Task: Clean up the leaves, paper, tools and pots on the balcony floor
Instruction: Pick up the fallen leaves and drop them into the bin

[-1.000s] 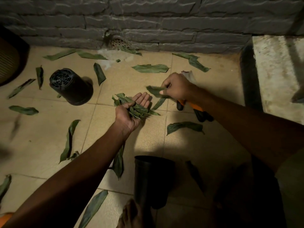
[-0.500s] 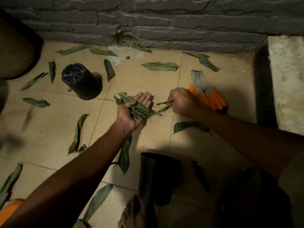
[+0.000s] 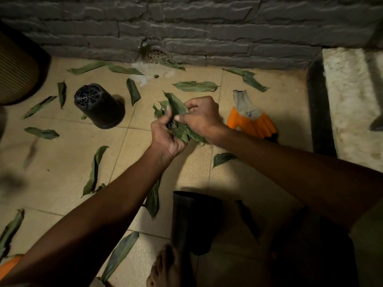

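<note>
Two hands meet in the middle of the head view, above the tan floor [image 3: 62, 166]. The left hand [image 3: 165, 137] is curled round a bunch of leaves [image 3: 182, 131], holding it from below. The right hand [image 3: 202, 117] pinches a long leaf [image 3: 175, 104] and pushes it onto the top of that bunch, so the leaf sits just beside the left thumb.

The leaves look light, thin and bendy. They will likely fold or slip out if the grip is loose, so it seems best to squeeze the bunch round its middle and pick each new leaf up by one end.

Many more leaves lie on the tiles. One green leaf [image 3: 195, 86] lies past the hands, near the wall. Another leaf [image 3: 94, 170] lies under the left arm side, well apart from the hands. A black pot [image 3: 101, 108] lies tipped over to the left. A second dark pot [image 3: 194, 220] stands close to the person's bare foot [image 3: 165, 268]. An orange and grey glove [image 3: 250, 119] lies just to the right of the right hand.
</note>
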